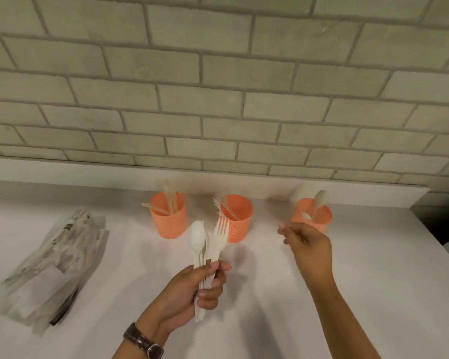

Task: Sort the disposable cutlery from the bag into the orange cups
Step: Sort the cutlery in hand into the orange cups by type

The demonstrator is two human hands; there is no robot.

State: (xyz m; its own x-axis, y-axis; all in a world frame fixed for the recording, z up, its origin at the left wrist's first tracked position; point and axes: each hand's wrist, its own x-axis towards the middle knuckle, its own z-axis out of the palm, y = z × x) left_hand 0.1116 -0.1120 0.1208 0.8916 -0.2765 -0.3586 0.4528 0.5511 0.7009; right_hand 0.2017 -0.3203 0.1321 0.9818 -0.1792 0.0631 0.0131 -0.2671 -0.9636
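Partway through: left cup [167,221] has knives [169,200], middle cup [239,224] forks [221,203], right cup [322,218] spoons [320,199]; left hand [192,291] grips an unsorted spoon-fork bundle [198,238], right hand [309,246] loosely curled, empty (bag [55,265] contents hidden).

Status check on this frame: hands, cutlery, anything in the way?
Left hand grips spoon and fork. Right hand empty, by right cup. Nothing in the way.
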